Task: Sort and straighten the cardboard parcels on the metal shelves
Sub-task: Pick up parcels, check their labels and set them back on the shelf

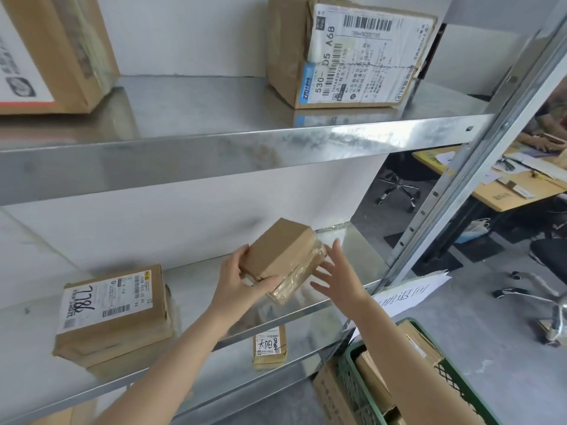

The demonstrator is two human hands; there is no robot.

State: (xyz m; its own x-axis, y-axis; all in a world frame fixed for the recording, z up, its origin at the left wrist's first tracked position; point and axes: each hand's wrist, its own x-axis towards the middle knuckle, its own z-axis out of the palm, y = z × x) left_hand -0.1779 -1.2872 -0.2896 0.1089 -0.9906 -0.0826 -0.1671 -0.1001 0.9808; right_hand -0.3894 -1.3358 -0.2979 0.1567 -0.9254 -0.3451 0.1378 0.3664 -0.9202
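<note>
While left hand [239, 283] grips small parcel [282, 256], right hand [340, 280] spread, empty; green crate [360, 391] holds cardboard boxes [420, 340].

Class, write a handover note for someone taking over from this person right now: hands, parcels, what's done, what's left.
Left hand grips the small parcel, tilted above the middle shelf. Right hand open beside it.
Labelled parcel sits on that shelf's left; big parcel on the upper shelf.
Done: parcel in hand, not yet placed.
Left: set it down square; green crate holds more boxes.
</note>
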